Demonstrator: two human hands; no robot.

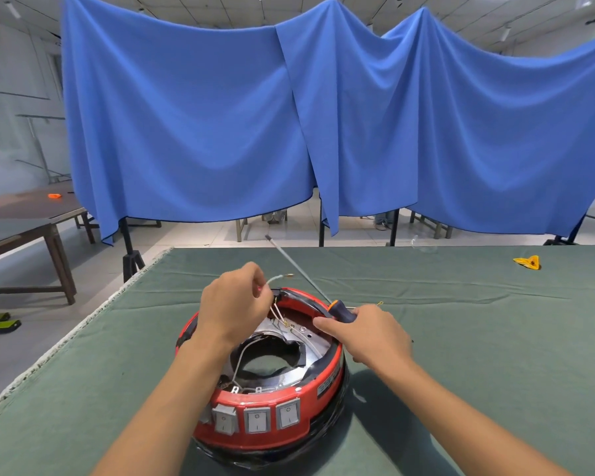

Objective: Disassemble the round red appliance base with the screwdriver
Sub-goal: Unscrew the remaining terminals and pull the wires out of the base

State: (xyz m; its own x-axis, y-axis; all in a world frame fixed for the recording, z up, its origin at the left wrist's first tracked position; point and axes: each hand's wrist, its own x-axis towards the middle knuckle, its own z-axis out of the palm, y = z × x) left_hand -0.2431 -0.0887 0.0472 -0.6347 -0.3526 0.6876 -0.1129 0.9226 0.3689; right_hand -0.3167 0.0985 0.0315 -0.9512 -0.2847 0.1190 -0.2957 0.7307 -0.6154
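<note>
- Judging by the exposed metal plate and loose wires, the red appliance base (265,379), mid-counter (461,338), is partly stripped; shell and switches remain.
- Left hand (236,305) pinches a wire (275,278); right hand (368,333) curls round the screwdriver (340,310), shaft pointing away.
- Counted: one base, one screwdriver, three rocker switches (256,420), one yellow scrap (528,262).

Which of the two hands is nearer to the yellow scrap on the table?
Right. The right hand holds the screwdriver at the red base's right rim, on the side of the yellow scrap. The left hand pinches wires over the base, farther away.
</note>
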